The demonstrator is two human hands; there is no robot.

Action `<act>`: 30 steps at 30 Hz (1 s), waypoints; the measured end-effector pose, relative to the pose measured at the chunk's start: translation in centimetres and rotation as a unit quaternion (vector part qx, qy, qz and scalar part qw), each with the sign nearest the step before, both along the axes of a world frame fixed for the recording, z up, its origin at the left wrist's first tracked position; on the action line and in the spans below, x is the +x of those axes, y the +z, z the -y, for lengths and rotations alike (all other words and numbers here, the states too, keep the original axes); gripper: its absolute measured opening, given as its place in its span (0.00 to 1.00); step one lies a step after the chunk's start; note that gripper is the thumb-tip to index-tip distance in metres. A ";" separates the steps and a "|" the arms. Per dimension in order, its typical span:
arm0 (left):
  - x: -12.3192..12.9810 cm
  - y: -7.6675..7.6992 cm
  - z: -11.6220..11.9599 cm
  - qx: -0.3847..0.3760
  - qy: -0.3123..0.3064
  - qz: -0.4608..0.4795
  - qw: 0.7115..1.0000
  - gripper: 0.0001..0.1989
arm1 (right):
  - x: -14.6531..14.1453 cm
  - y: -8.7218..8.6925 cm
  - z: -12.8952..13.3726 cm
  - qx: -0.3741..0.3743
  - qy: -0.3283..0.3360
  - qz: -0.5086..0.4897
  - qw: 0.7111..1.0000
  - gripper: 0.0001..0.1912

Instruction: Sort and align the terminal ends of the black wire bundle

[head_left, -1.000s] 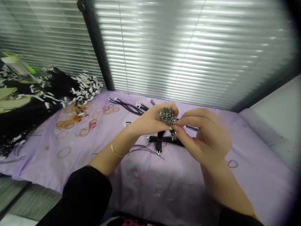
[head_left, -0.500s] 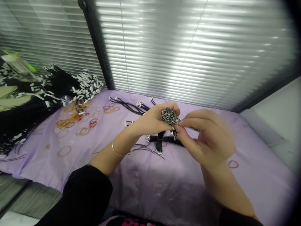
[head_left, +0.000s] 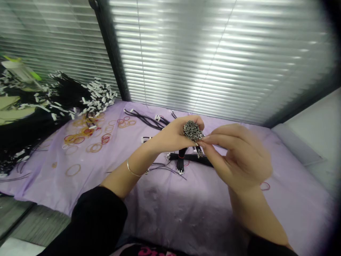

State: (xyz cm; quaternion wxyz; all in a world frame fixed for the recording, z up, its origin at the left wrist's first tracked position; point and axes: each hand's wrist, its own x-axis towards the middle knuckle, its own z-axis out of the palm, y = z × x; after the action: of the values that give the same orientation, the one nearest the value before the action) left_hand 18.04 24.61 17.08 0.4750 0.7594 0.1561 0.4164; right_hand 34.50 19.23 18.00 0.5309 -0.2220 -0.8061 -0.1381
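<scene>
My left hand (head_left: 174, 133) is wrapped round a thick bundle of black wires (head_left: 192, 130), whose metal-tipped ends face me. At the bundle's lower right edge, thumb and fingertips of my right hand (head_left: 237, 156) are pinched together at the wire ends; whether a single wire is between them is too small to tell. A few wire ends (head_left: 199, 152) hang down below the left hand. Beneath, on the purple cover, lie black wire bundles (head_left: 181, 161), one tied with a red band, crossing each other.
Rubber bands (head_left: 94, 147), yellow and red, lie scattered on the purple table cover (head_left: 149, 199). A large heap of black wires with white connectors (head_left: 98, 96) fills the left side. More connector cables (head_left: 145, 120) lie behind my hands, before the window blinds (head_left: 186, 53).
My right hand has shifted slightly to the right, its fingertips still at the bundle's edge. The left hand and its wire bundle have hardly moved.
</scene>
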 end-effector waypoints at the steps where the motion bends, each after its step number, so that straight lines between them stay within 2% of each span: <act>1: 0.0 0.0 0.0 -0.001 0.000 0.001 1.000 0.12 | 0.0 0.0 0.0 -0.002 -0.004 0.001 1.000 0.15; 17: -0.1 0.3 0.0 -0.029 -0.024 0.003 0.999 0.13 | 0.7 0.2 -0.4 -0.016 -0.015 0.055 0.998 0.13; 24: -0.5 0.4 -0.6 -0.043 -0.040 0.000 0.998 0.15 | 0.7 0.4 -0.4 -0.066 -0.030 0.083 0.994 0.09; 30: -1.3 0.0 -1.6 -0.060 -0.087 0.014 0.994 0.15 | -0.1 0.2 -0.3 -0.089 -0.058 0.051 0.993 0.06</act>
State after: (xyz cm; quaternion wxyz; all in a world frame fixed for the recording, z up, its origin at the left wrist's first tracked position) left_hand 16.70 26.25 17.04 0.5561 0.7345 0.1071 0.3739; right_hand 34.45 19.50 18.16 0.4581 -0.3072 -0.8272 -0.1071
